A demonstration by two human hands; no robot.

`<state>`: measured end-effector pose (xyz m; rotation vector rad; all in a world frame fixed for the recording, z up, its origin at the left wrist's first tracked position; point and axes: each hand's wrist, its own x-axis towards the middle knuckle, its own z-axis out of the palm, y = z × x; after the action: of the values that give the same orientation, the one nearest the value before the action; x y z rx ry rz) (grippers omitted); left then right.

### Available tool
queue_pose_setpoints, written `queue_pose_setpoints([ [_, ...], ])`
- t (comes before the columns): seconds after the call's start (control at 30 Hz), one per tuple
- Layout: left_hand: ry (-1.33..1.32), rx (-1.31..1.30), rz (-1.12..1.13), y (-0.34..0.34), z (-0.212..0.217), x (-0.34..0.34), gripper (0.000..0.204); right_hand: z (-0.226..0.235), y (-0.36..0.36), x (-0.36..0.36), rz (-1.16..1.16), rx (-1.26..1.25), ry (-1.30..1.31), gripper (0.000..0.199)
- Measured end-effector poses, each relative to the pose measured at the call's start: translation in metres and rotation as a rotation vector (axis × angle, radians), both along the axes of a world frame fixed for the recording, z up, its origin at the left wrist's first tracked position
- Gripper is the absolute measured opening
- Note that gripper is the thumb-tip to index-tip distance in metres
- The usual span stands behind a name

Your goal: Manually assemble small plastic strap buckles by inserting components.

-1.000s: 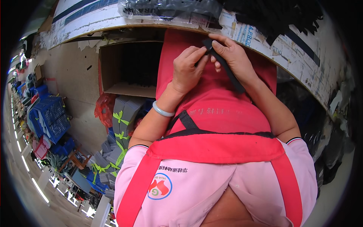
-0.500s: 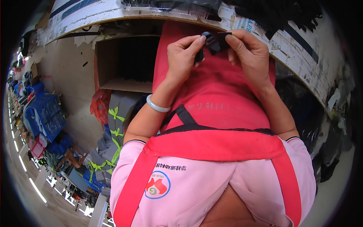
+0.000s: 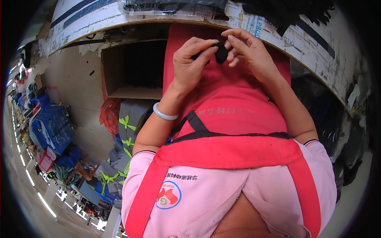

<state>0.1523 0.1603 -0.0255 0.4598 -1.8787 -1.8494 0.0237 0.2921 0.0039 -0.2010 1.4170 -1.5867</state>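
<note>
In front of the red apron (image 3: 234, 91), my left hand (image 3: 188, 63) pinches a small, soft-looking black piece (image 3: 221, 53) between thumb and fingers. It hangs in a rounded fold below the fingertips; its exact kind cannot be made out. More black shows under the left fingers, partly hidden by them. My right hand (image 3: 254, 53) is close on the other side of the piece, fingers spread and slightly bent. Its fingertips are at or very near the edge of the black piece; whether they touch is unclear. A pale bangle (image 3: 164, 112) circles my left wrist.
A worn white worktable (image 3: 278, 39) curves across the far side, with a plastic-wrapped dark pack (image 3: 174, 6) and black pieces (image 3: 293, 12) on it. Below its edge stands an open cardboard box (image 3: 135, 93) with dark contents. Left are a red plastic bag (image 3: 109, 115) and grey bundles (image 3: 133, 115) tied in yellow-green.
My right thumb and finger have come off the black strip they pinched and now spread apart. My left hand keeps its hold; the black piece is turned and hangs folded.
</note>
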Motion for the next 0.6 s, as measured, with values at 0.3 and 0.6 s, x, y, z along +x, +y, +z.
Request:
queue_pose_setpoints([
  [0.3, 0.009, -0.040, -0.118, 0.003, 0.008, 0.013, 0.021, -0.005, 0.008, -0.016, 0.280, 0.072, 0.224, 0.022],
  [0.6, -0.008, 0.025, -0.159, 0.003, 0.014, 0.018, 0.019, -0.012, 0.005, -0.013, 0.115, -0.033, 0.220, 0.016],
])
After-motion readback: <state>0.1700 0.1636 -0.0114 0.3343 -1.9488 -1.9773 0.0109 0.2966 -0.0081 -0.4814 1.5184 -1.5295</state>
